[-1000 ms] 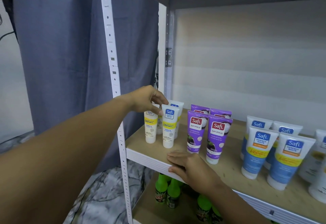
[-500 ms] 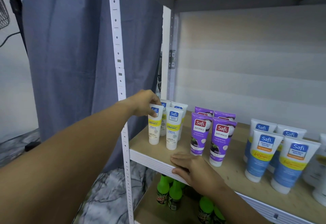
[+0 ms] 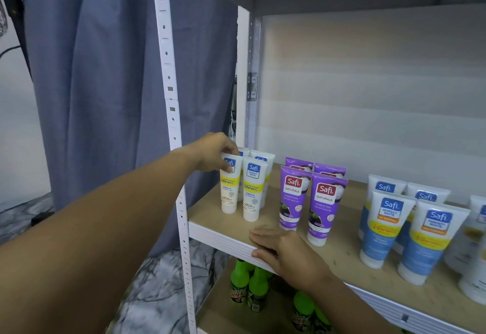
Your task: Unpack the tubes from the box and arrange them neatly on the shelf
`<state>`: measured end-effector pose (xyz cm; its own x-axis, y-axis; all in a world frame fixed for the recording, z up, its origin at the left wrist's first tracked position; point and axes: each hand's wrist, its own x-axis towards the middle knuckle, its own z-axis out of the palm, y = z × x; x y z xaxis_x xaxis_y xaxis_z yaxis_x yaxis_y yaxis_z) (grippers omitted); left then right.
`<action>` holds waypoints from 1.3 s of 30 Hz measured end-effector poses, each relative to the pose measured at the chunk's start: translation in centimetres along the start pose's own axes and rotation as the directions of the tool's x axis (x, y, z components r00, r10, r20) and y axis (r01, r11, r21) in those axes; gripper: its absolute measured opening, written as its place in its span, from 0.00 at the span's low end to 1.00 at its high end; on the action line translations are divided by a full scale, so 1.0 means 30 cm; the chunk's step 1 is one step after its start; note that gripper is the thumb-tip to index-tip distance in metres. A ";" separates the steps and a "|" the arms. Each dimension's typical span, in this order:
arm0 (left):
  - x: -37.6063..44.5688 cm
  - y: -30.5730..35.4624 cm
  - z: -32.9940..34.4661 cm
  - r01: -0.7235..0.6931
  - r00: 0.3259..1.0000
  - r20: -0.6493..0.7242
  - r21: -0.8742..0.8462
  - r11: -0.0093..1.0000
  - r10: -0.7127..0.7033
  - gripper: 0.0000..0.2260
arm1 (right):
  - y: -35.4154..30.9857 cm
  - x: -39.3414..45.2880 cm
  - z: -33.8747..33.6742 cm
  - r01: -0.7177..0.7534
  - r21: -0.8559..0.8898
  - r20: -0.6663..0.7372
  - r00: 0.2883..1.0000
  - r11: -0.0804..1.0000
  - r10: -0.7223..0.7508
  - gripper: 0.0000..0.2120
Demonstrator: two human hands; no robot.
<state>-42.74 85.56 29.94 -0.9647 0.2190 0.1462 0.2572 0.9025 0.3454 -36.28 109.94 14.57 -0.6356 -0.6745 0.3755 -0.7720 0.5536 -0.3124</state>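
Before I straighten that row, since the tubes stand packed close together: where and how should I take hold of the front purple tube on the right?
Pinch the front right purple tube at its flat crimped top edge, coming from above and the front. It stands cap down with the wide crimp uppermost, and its twin crowds its left side, with another purple tube just behind, so a grip round the body would likely knock them.

Single head cam looking forward and slightly down, sitting close to shelf (image 3: 342,249); left hand (image 3: 210,153) fingers reaching ahead, right hand (image 3: 286,252) fingers nearer lens.
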 end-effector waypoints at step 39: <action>-0.052 -0.003 0.003 -0.003 0.995 -0.095 -0.054 0.999 -0.002 0.20 | -0.022 -0.001 -0.013 0.027 -0.060 0.012 1.000 0.998 -0.026 0.15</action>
<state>-41.27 85.17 29.59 -0.9554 0.1811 0.2333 0.2632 0.8806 0.3941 -35.77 109.79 15.12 -0.6152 -0.6947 0.3728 -0.7875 0.5636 -0.2493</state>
